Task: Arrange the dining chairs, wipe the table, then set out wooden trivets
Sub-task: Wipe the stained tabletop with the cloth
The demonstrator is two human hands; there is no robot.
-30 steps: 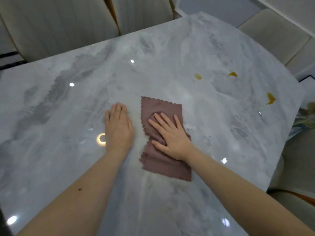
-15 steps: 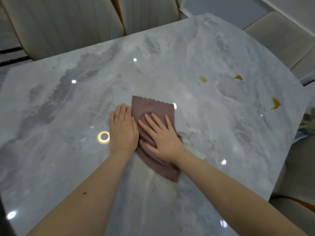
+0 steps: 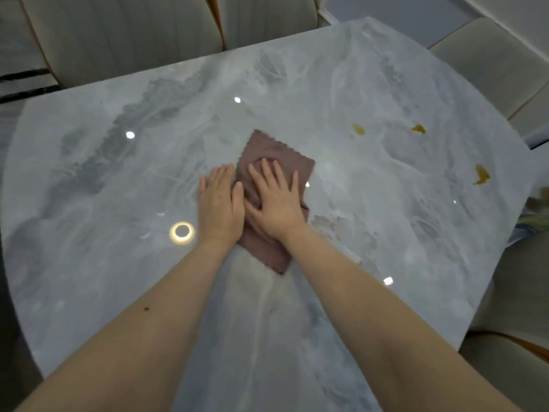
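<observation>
A big grey table [image 3: 371, 93] with a shiny top like marble fills most of the view. In the middle of it lies a small brownish-pink cloth [image 3: 280, 157] with a zigzag edge. The cloth lies flat on the table but is a bit bunched up under the fingers. The right hand [image 3: 276, 200] lies flat on top of the cloth, palm down, with its fingers straight and spread apart. It presses on the middle of the cloth, so one corner of the cloth sticks out past the fingertips and another corner sticks out near the wrist. The left hand [image 3: 221, 203] lies flat too, palm down, with its fingers straight and close together. It rests on the bare table just beside the cloth, on the cloth's left side, and its thumb edge touches the cloth and the other hand. Both bare arms reach in from the near edge of the table. To the right of the cloth, well apart from it, there are three yellow-brown spots: one spot [image 3: 358, 129] nearest the cloth, a second spot [image 3: 419, 129] farther right, and a third spot [image 3: 481, 174] close to the table's right edge. Little bright lights shine back from the table top, and a ring of light [image 3: 181, 231] shows just left of the left wrist. Pale padded chairs [image 3: 124, 34] stand behind the far side of the table, and more chairs [image 3: 490, 63] stand along its right side.
</observation>
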